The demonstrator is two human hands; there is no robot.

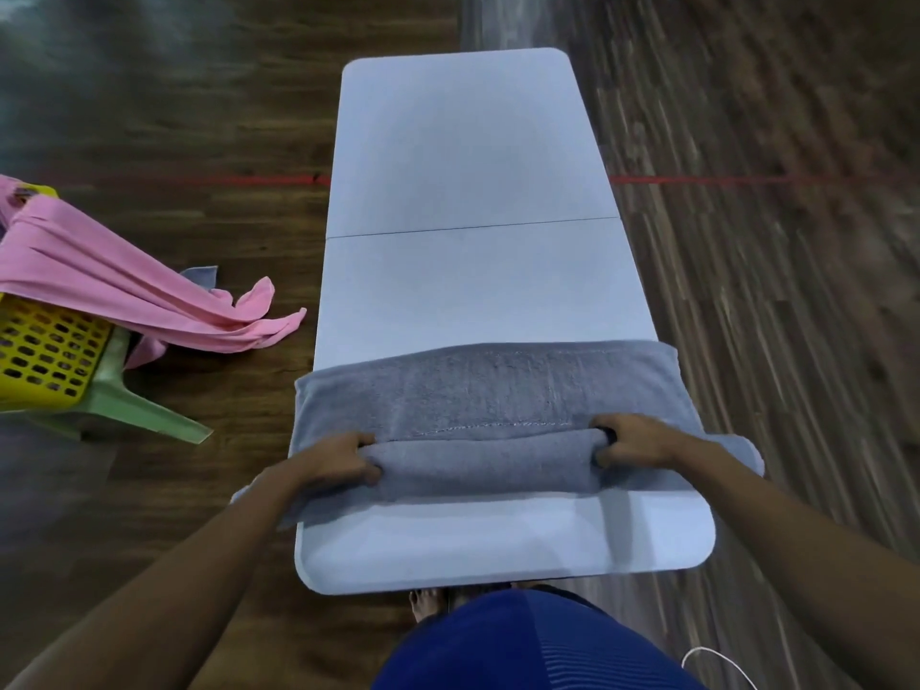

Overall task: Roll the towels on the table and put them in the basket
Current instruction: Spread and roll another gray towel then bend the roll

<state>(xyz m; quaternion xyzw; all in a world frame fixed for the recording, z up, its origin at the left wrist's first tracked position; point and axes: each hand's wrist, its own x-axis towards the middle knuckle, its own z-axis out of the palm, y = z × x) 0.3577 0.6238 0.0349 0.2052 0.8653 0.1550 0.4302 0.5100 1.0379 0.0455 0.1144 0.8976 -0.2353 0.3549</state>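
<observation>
**Left hand (343, 460) and right hand (630, 440) clutch the ends of a half-rolled grey towel (488, 390)**

The towel lies across the white table's (463, 166) near end. Left of the table, a pink towel (99, 271) drapes over the yellow basket (45, 351) atop a green stool (144, 405).

Dim, bluish indoor light, with no glare. Soft shadow on the surface (498, 545) just nearer than the fingers (371, 474). Heavy streaked motion blur across the floor (771, 241) far right of the fingers, smeared haze far upper left. Wide-angle bending toward the edges.
</observation>
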